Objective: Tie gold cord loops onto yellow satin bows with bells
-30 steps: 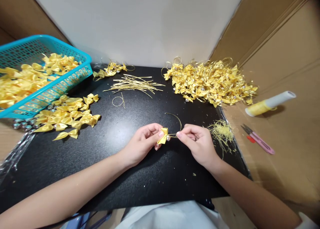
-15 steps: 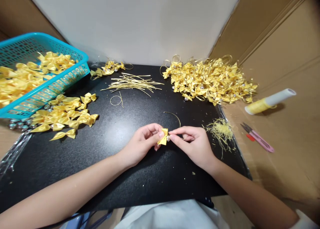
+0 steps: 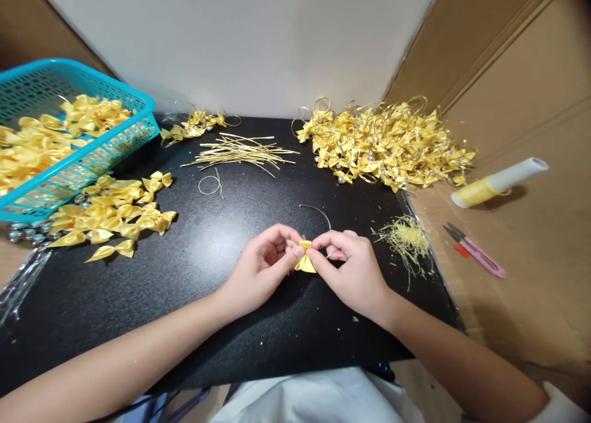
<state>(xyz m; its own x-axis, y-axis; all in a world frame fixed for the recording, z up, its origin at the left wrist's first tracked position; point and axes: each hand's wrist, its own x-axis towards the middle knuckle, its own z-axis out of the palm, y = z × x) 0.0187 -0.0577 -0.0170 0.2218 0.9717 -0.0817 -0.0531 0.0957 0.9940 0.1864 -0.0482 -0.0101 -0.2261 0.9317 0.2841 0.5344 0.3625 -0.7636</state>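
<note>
A small yellow ribbon bow (image 3: 305,260) is pinched between both my hands over the middle of the black mat (image 3: 217,324). My left hand (image 3: 261,266) grips its left side with closed fingers. My right hand (image 3: 351,268) pinches its right side, where a thin gold wire (image 3: 317,212) arcs up and away from the bow.
A blue basket (image 3: 92,152) of yellow bows sits far left, with loose plain bows (image 3: 115,212) and silver beads (image 3: 25,233) beside it. Gold wire strands (image 3: 242,153) lie at the back, a heap of wired bows (image 3: 385,146) back right. Wire scraps (image 3: 407,238), snips (image 3: 475,253) and a thread spool (image 3: 498,181) lie right.
My right hand has slid left along the wire until it meets the bow and my left hand. The bow has turned a little between the fingers.
</note>
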